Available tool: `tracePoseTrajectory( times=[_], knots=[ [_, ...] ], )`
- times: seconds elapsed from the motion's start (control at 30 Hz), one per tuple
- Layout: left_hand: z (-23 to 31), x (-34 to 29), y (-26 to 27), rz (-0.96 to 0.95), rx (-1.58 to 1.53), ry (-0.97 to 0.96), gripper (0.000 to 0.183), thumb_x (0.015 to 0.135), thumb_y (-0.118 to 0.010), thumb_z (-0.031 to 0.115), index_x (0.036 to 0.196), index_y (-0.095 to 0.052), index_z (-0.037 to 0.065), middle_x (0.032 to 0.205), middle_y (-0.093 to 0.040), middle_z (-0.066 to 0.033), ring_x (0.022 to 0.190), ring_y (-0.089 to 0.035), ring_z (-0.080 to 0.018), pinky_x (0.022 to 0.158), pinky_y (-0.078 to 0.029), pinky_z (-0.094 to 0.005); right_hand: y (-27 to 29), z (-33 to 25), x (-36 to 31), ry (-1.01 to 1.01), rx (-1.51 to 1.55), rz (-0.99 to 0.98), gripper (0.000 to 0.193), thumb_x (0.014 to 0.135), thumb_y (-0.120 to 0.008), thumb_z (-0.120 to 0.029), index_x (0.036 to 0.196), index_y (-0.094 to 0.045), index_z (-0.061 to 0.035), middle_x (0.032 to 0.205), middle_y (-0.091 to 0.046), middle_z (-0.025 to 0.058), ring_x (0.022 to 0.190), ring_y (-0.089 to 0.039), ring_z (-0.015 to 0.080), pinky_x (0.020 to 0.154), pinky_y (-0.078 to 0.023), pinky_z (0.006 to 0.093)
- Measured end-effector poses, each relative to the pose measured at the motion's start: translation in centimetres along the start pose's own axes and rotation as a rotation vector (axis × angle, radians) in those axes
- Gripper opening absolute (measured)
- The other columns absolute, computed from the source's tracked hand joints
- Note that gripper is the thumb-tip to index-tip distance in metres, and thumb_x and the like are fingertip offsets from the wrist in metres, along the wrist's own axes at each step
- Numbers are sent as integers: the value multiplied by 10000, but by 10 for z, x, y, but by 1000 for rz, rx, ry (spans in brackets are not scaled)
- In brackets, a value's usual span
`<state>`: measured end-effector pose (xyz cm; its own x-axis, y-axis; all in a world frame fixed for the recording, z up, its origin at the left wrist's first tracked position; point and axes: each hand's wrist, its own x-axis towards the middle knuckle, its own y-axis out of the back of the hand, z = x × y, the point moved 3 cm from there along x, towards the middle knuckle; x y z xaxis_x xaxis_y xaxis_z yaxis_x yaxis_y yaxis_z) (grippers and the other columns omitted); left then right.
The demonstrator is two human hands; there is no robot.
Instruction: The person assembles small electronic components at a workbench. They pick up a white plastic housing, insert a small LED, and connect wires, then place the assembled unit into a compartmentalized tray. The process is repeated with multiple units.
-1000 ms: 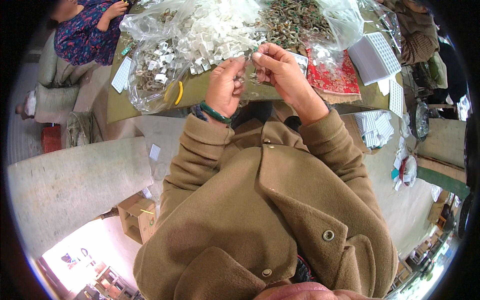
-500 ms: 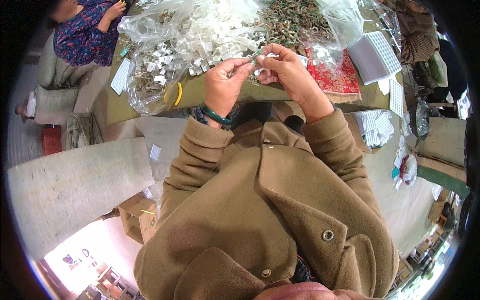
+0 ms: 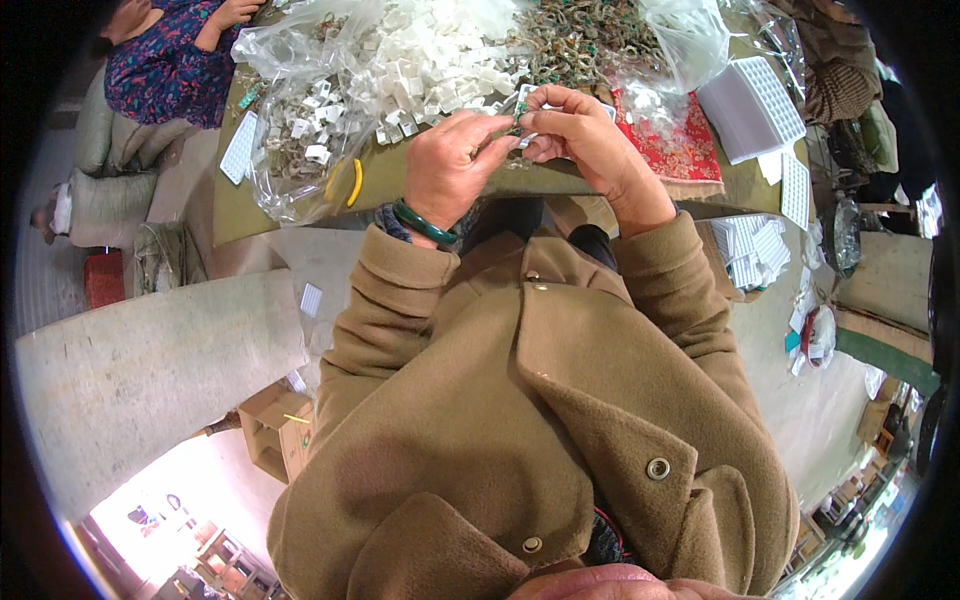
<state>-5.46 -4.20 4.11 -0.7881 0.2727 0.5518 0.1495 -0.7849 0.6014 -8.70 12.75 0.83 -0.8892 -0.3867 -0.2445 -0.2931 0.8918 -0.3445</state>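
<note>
Just beyond the table's near edge, both my hands meet fingertip to fingertip. A small green circuit board (image 3: 520, 107) is pinched in my right hand (image 3: 597, 142), its fingers curled and closed. My left hand (image 3: 450, 168), wearing a dark green bangle, has thumb and fingers drawn together at the same spot; what they grip is too small to make out. A tiny white piece shows by the left thumb tip. Behind the hands spread a heap of small white plastic housings (image 3: 425, 75) and a pile of brownish wired parts (image 3: 590, 42).
On the left lie a clear plastic bag (image 3: 290, 185) of white parts, yellow-handled pliers (image 3: 355, 184) and a white tray (image 3: 238, 150). To the right are a red patterned cloth (image 3: 690, 160) and stacked white trays (image 3: 745, 112). Another person (image 3: 165, 65) sits at far left.
My left hand has shifted slightly left and nearer me, its fingers straighter. More of the green board shows at my right fingertips. The other person's hand has moved at the table's far left.
</note>
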Motion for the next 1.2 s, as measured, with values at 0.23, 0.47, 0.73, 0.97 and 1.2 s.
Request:
tracePoseTrajectory(
  times=[0.23, 0.47, 0.73, 0.97, 1.2],
  knots=[
    [-5, -2, -4, 84, -156, 174, 162, 810, -732, 63, 960, -699, 12, 846, -689, -89, 743, -644, -147, 656, -506, -286, -13, 3, -1, 66, 5, 138, 60, 875, -587, -62, 934, -580, -73, 739, -593, -2, 637, -606, 87, 605, -494, 225],
    [2, -3, -3, 132, -72, 159, 151, 799, -737, 55, 937, -684, 22, 806, -660, -73, 702, -619, -151, 648, -492, -283, -14, 8, 1, 138, 229, 114, 43, 901, -574, -35, 910, -556, -73, 766, -598, 7, 677, -606, 89, 608, -482, 219],
    [5, 0, -4, 192, -36, 117, 148, 796, -728, 33, 939, -691, 27, 780, -637, -67, 681, -597, -157, 626, -474, -279, -17, 14, -6, 139, 366, 213, 43, 930, -598, -82, 916, -561, -98, 831, -605, -10, 661, -574, 74, 620, -479, 221],
    [-2, -5, -2, 33, -228, 161, 149, 834, -698, 30, 979, -734, 34, 788, -639, -41, 709, -563, -116, 636, -449, -247, -3, 12, 0, 434, -160, 259, 61, 898, -646, -61, 929, -596, -44, 755, -619, -12, 665, -550, 46, 616, -464, 212],
    [-69, -27, -20, 135, -377, 604, 196, 867, -693, 150, 982, -726, -5, 828, -715, -64, 724, -629, -108, 677, -495, -248, 18, 6, -7, 372, 178, 302, 78, 881, -643, -40, 951, -608, -42, 830, -659, 49, 650, -588, 90, 591, -492, 224]
  ],
)
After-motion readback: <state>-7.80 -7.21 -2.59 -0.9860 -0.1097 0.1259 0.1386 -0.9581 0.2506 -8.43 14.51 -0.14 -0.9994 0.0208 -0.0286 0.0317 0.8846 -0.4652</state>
